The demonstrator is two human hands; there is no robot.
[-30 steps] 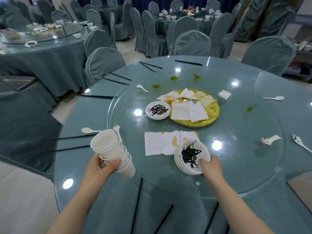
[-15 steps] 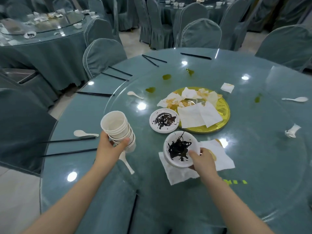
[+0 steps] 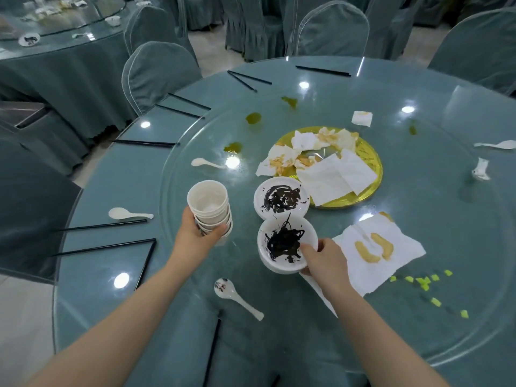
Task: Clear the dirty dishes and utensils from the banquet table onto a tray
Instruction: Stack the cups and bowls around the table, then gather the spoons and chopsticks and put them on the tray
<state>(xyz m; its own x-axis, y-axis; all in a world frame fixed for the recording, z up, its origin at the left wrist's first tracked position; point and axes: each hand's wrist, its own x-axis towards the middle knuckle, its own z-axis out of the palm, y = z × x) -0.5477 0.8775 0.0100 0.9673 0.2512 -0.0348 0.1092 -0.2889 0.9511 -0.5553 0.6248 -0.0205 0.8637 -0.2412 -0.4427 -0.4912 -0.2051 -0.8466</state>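
Observation:
My left hand [image 3: 196, 233] grips a stack of white cups [image 3: 210, 208] above the glass turntable [image 3: 460, 317]. My right hand [image 3: 324, 255] holds a stack of small white plates [image 3: 286, 244] smeared with dark scraps, thumb on the rim. That stack hovers just in front of another dirty white plate [image 3: 280, 198] lying on the turntable. A gold platter [image 3: 360, 196] covered with stained napkins sits behind it. White spoons lie around: one near me [image 3: 237, 297], one at the left [image 3: 128, 214], one further back [image 3: 206, 162].
Black chopsticks [image 3: 103, 247] lie along the table's edge on the left and far side. A stained napkin [image 3: 379, 250] lies right of my right hand, with green food bits [image 3: 424, 282] beyond. Covered chairs [image 3: 159, 71] ring the table; another laid table [image 3: 55, 29] stands far left.
My right hand has carried the plate stack forward, off the napkin, close to the lone dirty plate. My left hand with the cups has moved slightly toward the middle. The view has tilted down.

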